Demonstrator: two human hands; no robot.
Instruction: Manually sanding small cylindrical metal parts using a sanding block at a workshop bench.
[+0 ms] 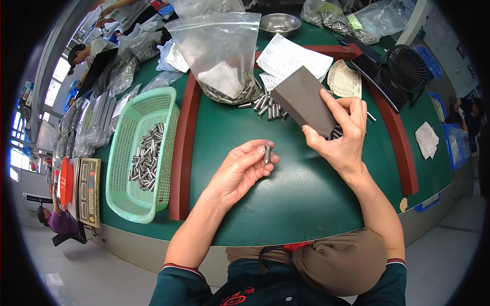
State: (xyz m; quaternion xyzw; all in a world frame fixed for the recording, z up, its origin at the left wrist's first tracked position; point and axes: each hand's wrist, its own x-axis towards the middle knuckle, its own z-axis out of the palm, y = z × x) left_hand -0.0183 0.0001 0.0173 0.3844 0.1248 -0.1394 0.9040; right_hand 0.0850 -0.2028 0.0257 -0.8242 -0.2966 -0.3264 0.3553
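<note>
Between the thumb and fingers of my left hand (244, 172) is a small metal pin (267, 154), held upright over the green table. My right hand (341, 131) grips a dark grey-brown rectangular block (304, 100), tilted, with its thumb on the near edge and fingers over the far side. Beyond the block lies a loose heap of metal pins (270, 110), partly hidden by the block and my right hand. These pins lie at the mouth of a clear plastic bag (219, 46) that holds more of them.
A green basket (115, 168) with many pins stands left, beside a red-brown rail (185, 148); another rail (393, 132) runs at the right. Papers (296, 56), a metal bowl (279, 23) and a black fan (407, 66) sit farther back. A scale (89, 191) is far left. Other people work nearby.
</note>
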